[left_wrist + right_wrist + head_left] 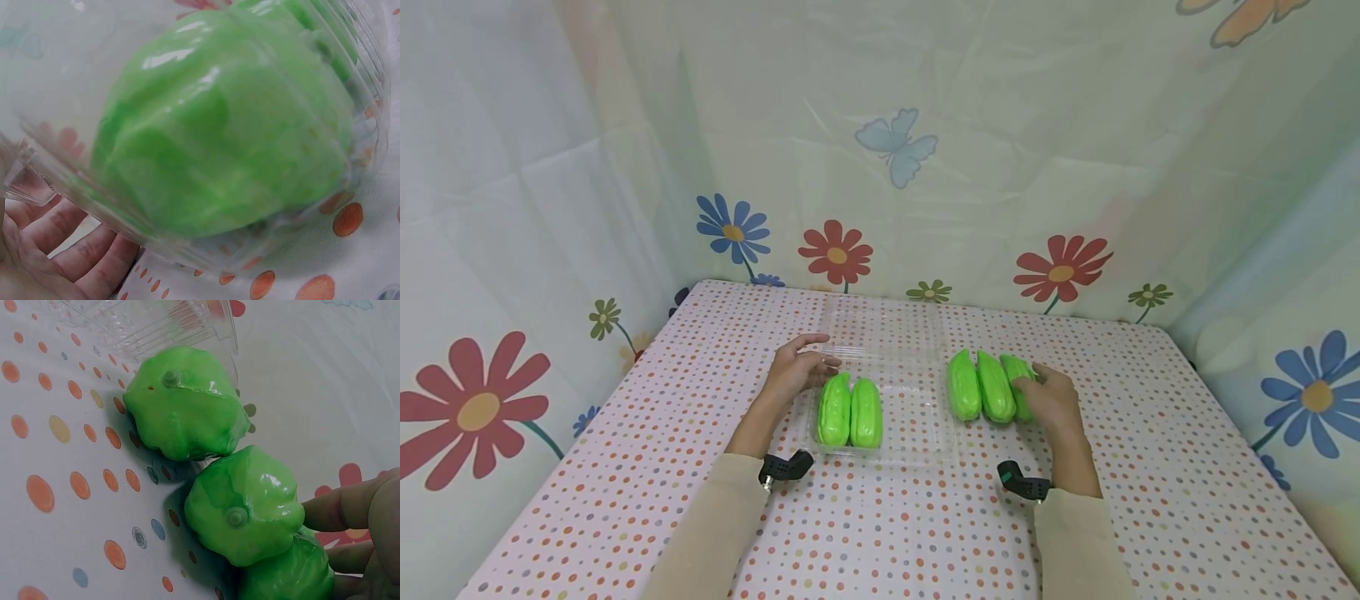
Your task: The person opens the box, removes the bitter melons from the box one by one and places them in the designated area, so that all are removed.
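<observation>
Two bright green ribbed gourds [850, 412] lie side by side in the left part of a clear plastic clamshell box [913, 421], its lid [883, 329] folded back behind. My left hand [797, 367] is at the box's left side, fingers loosely bent by the rim. In the left wrist view its fingers [94, 253] show past the box's clear edge. Right of the box, three more gourds lie in a row. My right hand [1051, 396] holds the rightmost gourd [1018, 375], partly hiding it. In the right wrist view one fingertip meets the middle gourd [244, 506].
A dotted cloth [910, 533] covers the table. A curtain [970, 167] with printed flowers and butterflies hangs at the back and on both sides. The leftmost loose gourd [964, 385] lies close to the box's right edge.
</observation>
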The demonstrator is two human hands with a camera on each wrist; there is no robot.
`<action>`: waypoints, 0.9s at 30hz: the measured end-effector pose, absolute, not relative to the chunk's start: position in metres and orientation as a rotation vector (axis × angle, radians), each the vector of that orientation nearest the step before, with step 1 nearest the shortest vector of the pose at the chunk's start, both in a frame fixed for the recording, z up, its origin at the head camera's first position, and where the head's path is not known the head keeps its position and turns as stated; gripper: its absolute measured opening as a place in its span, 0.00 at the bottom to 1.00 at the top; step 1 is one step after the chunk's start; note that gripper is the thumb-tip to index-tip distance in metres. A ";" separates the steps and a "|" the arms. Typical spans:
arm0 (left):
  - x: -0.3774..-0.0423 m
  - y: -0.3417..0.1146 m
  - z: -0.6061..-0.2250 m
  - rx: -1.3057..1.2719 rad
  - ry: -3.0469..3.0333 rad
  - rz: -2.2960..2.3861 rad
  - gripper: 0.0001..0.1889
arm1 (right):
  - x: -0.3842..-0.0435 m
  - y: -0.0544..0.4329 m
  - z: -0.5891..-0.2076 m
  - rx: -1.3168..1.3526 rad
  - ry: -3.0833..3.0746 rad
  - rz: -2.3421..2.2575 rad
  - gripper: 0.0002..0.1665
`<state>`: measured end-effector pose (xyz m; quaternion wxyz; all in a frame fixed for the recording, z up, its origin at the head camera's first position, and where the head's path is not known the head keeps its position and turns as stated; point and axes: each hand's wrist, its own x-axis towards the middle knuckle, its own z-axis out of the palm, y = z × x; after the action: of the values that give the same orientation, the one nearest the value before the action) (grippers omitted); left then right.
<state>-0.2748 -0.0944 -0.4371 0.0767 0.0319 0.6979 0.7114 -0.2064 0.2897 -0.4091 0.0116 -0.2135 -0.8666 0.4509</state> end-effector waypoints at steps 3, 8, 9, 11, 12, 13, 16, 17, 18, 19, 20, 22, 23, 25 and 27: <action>-0.275 -0.094 -0.437 0.088 2.093 2.134 0.29 | -0.207 0.289 -0.408 -0.666 -2.702 1.394 0.40; -0.276 -0.094 -0.437 0.082 2.105 2.125 0.29 | -0.208 0.288 -0.408 -0.673 -2.707 1.384 0.39; -0.276 -0.094 -0.438 0.079 2.106 2.122 0.29 | -0.207 0.288 -0.407 -0.672 -2.708 1.384 0.39; -0.276 -0.094 -0.438 0.079 2.108 2.120 0.29 | -0.207 0.287 -0.407 -0.673 -2.705 1.381 0.39; -0.276 -0.094 -0.439 0.078 2.108 2.118 0.29 | -0.206 0.288 -0.407 -0.668 -2.703 1.380 0.39; -0.276 -0.094 -0.439 0.078 2.108 2.118 0.29 | -0.206 0.287 -0.407 -0.667 -2.700 1.381 0.40; -0.276 -0.094 -0.440 0.089 2.109 2.121 0.29 | -0.206 0.288 -0.408 -0.664 -2.692 1.380 0.41; -0.276 -0.094 -0.440 0.090 2.108 2.122 0.29 | -0.206 0.288 -0.408 -0.665 -2.692 1.377 0.41; -0.276 -0.094 -0.440 0.093 2.106 2.124 0.29 | -0.207 0.289 -0.408 -0.667 -2.689 1.377 0.41; -0.276 -0.094 -0.440 0.097 2.105 2.125 0.29 | -0.207 0.289 -0.408 -0.671 -2.686 1.374 0.41; -0.276 -0.094 -0.440 0.100 2.105 2.127 0.29 | -0.207 0.289 -0.408 -0.671 -2.682 1.372 0.41; -0.276 -0.094 -0.440 0.098 2.101 2.131 0.29 | -0.207 0.288 -0.407 -0.665 -2.670 1.356 0.41; -0.276 -0.094 -0.439 0.095 2.099 2.131 0.30 | -0.206 0.287 -0.405 -0.662 -2.666 1.339 0.41; -0.276 -0.094 -0.439 0.094 2.098 2.131 0.29 | -0.206 0.284 -0.401 -0.646 -2.651 1.314 0.40; -0.275 -0.094 -0.439 0.090 2.094 2.131 0.29 | -0.205 0.280 -0.397 -0.620 -2.640 1.276 0.39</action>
<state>-0.2755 -0.0939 -0.4385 0.0764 0.0299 0.6986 0.7108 -0.2055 0.2805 -0.3968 0.0723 -0.2062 -0.8785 0.4248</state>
